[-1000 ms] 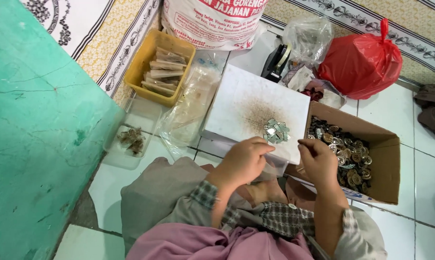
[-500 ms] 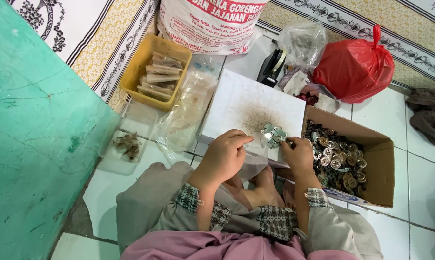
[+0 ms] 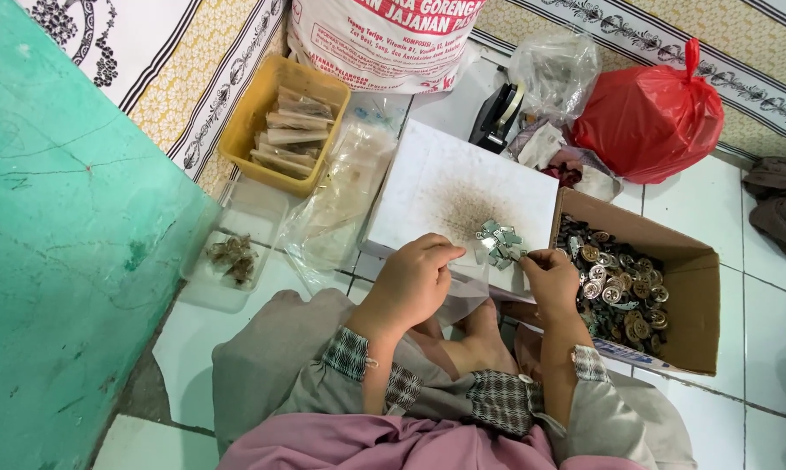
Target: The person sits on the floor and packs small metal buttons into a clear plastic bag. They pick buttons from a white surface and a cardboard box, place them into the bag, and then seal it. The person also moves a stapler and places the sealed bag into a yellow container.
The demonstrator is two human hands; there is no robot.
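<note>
- Silvery metal bits (image 3: 499, 243) sit in a small heap near the lower right corner of the white box (image 3: 445, 187), mid-frame; both hands have closed in on that heap vs a sec ago, when they hung lower and further apart.
- Left hand (image 3: 413, 283): now at the box's near edge, fingers curled and pressed together, tips on a small clear plastic bag (image 3: 462, 287) lying over the edge. Can't tell if sth is inside the bag.
- Right hand (image 3: 551, 277): moved up and left, now just beside the heap; thumb & forefinger pinching one small piece, other fingers folded in.
- So, my read: hands have gone from the lap area to the pile – picking a piece w/ the right while the left steadies the bag.
- Cardboard box (image 3: 702, 287) of round bronze-ish discs, right of frame, touching the white box; not being reached into now.
- Yellow tray (image 3: 243, 130) w/ filled packets upper left, red plastic bag (image 3: 650, 113) upper right, tape dispenser (image 3: 495, 117) between: all unmoved.
</note>
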